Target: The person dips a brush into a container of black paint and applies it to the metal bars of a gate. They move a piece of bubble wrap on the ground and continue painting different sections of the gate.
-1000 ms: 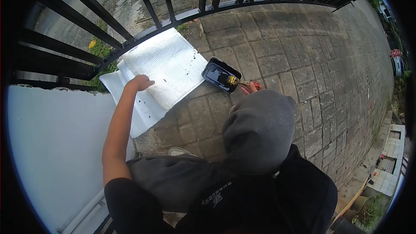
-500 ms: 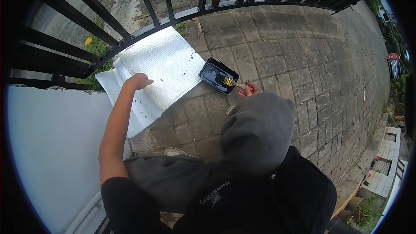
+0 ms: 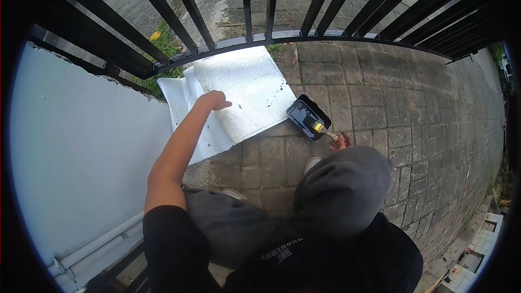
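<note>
My right hand (image 3: 341, 141) is closed on the handle of a paintbrush (image 3: 327, 132). The brush's dark bristles rest in a black tray (image 3: 305, 101) of dark, glossy paint on the pavement. To the left lies a silvery bubble-wrap foil sheet (image 3: 244, 81), partly folded and speckled with dark spots. Over the sheet, near its fold, is my left hand (image 3: 215, 100), fingers curled and one digit jutting right. Whether it grips the sheet or anything else, I cannot make out. My knee hides part of the right forearm.
Along the far side stands a black metal fence (image 3: 233, 46), its bottom rail close to the foil sheet. A white wall (image 3: 92, 146) rises on the left. Brick paving (image 3: 401, 135) stretches to the right. Grass (image 3: 163, 49) grows by the rail.
The whole view has shifted, so everything appears farther right and mostly lower. Both hands keep nearly the same places over the sheet and at the brush, which stays in the tray.
</note>
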The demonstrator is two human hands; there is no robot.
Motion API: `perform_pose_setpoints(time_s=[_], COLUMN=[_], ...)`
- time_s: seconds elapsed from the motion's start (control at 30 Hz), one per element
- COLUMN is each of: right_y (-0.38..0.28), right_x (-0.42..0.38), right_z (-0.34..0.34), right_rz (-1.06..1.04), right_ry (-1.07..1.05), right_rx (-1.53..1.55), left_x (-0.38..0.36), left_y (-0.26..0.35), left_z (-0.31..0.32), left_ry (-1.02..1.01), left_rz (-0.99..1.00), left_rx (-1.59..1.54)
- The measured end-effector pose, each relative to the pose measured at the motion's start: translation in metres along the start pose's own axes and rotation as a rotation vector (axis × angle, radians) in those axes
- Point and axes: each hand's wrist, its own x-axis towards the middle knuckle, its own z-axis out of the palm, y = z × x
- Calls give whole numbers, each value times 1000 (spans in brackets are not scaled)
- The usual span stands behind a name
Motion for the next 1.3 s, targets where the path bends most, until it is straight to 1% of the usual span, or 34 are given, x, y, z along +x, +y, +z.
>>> perform_pose_setpoints(time_s=[0.07, 0.1, 0.17, 0.2, 0.23, 0.33, 0.4, 0.43, 0.47, 0.53, 0.57, 0.63, 0.67, 0.7, 0.73, 0.77, 0.83, 0.87, 0.9, 0.97, 1.0, 1.03, 1.07, 1.1, 1.13, 1.17, 1.2, 1.23, 1.27, 1.3], right_y=[-47, -48, -47, -51, -58, -82, -91, -95, -103, -140, -162, -205, -226, -244, -265, -285, -315, -334, -349, -356, -360, -372, -388, -398, -407, -416, -428, -423, -416, -420], right_x=[-34, -35, -35, -32, -30, -29, -34, -35, -35, -57, -71, -116, -143, -173, -204, -235, -305, -342, -374, -429, -454, -478, -492, -495, -480, -462, -453, -435, -408, -382], right_z=[25, 27, 20, 19, 15, 6, -1, -7, -12, -21, -29, -52, -66, -85, -107, -131, -183, -208, -233, -285, -316, -353, -366, -380, -395, -411, -427, -446, -463, -486], right_rz=[128, 117, 91, 66, 26, -90, -139, -152, -156, -131, -101, -68, -29, 39, 103, 163, 289, 369, 442, 490, 608, 737, 722, 701, 694, 736, 791, 663, 534, 519], right_ry=[88, 72, 75, 72, 111, 268, 423, 480, 528, 602, 671, 408, 448, 404, 348, 284, 406, 490, 572, 723, 726, 726, 755, 781, 776, 850, 919, 1008, 1097, 1017], right_rx=[12, 17, -69, -52, -110, -259, -331, -283, -341, -420, -382, -484, -459, -537, -615, -690, -770, -738, -705, -778, -757, -710, -781, -849, -832, -744, -658, -664, -666, -702], left_x=[-4, -7, -3, -2, -5, 2, -11, -12, -23, -49, -67, -108, -123, -138, -169, -216, -282, -306, -344, -396, -425, -453, -461, -465, -465, -453, -441, -440, -436, -430], left_y=[4, 5, 4, 5, 6, 3, 7, 8, 12, 17, 19, 26, 25, 25, 40, 71, 115, 129, 156, 200, 227, 265, 279, 292, 315, 342, 358, 372, 402, 454], left_z=[-2, -4, -1, -2, -6, -7, -25, -31, -48, -69, -75, -84, -81, -69, -69, -83, -80, -67, -73, -67, -63, -80, -86, -93, -102, -111, -124, -138, -161, -204], left_ry=[20, 33, 48, 68, 74, 179, 297, 386, 335, 360, 406, 530, 562, 624, 631, 602, 559, 547, 565, 518, 470, 428, 435, 377, 320, 332, 277, 213, 95, -24], left_rz=[-16, -14, -9, -10, 17, 14, 51, 77, 75, 2, -74, -113, -119, -142, -131, -160, -189, -158, -69, -176, -174, -163, -156, -112, -75, -76, -108, -143, -184, -216], left_rx=[-21, -35, -43, -64, -74, -116, -228, -231, -354, -351, -423, -515, -630, -773, -813, -797, -889, -933, -853, -845, -727, -586, -574, -473, -376, -374, -469, -562, -611, -659])
